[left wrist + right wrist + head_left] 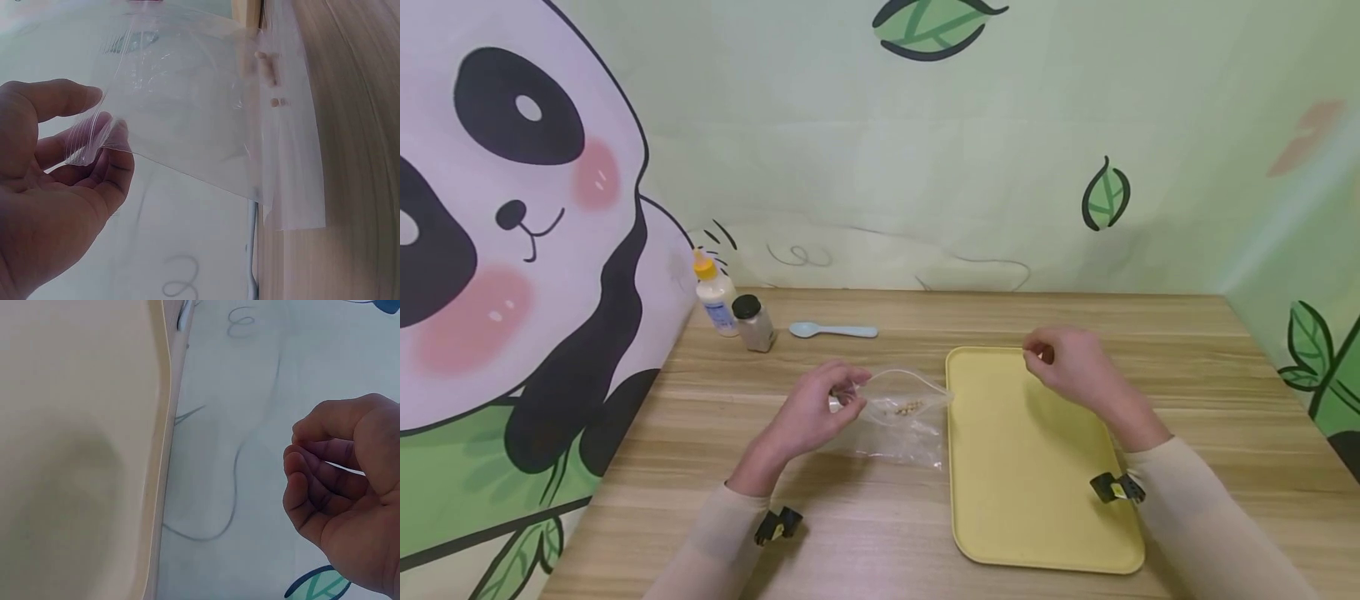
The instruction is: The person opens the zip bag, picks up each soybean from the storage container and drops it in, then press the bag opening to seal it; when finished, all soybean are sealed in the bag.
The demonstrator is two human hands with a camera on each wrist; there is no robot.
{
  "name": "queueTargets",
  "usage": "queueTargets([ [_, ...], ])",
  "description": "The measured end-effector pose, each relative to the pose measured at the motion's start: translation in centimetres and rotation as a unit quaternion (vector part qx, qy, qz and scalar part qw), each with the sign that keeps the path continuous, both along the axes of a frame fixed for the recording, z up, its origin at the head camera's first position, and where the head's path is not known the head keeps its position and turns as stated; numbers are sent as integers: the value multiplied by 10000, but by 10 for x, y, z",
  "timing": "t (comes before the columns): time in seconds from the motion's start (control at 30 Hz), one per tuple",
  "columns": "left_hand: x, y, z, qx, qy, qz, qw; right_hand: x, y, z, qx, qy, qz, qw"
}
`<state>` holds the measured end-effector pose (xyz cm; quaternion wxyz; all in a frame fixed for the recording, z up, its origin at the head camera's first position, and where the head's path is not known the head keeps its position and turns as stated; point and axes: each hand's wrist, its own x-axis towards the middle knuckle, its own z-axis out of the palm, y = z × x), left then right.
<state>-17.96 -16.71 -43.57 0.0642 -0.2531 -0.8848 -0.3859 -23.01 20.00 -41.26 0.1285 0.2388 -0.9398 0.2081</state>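
Note:
A clear zip-top bag (898,437) lies on the table with its mouth spread. My left hand (816,408) holds the bag's left edge at the zip strip, fingers curled around the plastic in the left wrist view. Several small tan pieces, like beans or nuts, (907,408) sit inside the bag. Over the far part of a yellow tray (1015,492) is my right hand (1067,362). Its fingers are curled with thumb and index fingertips together; in the right wrist view the hand (344,487) shows nothing between them.
At the back left stand a white squeeze bottle with a yellow cap (717,300) and a small jar with a black lid (754,325). A light blue spoon (833,331) lies right of them. A painted wall (925,167) rises behind the wooden table (880,542).

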Motion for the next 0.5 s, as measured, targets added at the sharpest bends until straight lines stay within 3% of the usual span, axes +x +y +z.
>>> queueTargets([
  [0.5, 0, 0, -1, -2, 12, -4, 10000, 4, -44, 3, -487, 329, 561, 9967],
])
